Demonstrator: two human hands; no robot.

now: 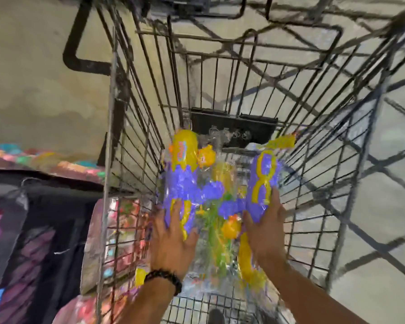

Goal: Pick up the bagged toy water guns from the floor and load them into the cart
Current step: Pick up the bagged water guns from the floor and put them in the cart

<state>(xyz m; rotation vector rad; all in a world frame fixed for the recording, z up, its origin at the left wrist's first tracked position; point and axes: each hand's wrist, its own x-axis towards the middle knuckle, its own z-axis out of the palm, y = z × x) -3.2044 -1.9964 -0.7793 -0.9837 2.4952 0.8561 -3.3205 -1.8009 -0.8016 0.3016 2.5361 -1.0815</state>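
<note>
- Bagged guns [211, 195] lay inside the cart [117, 127], low in the basket.
- Left hand [173, 239] and right hand [264, 232] pressed the guns, fingers spread, gripping nothing.
- The guns likely light and rigid, their film slippery; best held by the bodies.

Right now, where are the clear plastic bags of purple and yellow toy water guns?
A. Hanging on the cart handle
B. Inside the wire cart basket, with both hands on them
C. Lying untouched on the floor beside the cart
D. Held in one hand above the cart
B: the clear plastic bags of purple and yellow toy water guns sit between the walls of the wire cart, with the left hand and right hand both on them.
</note>
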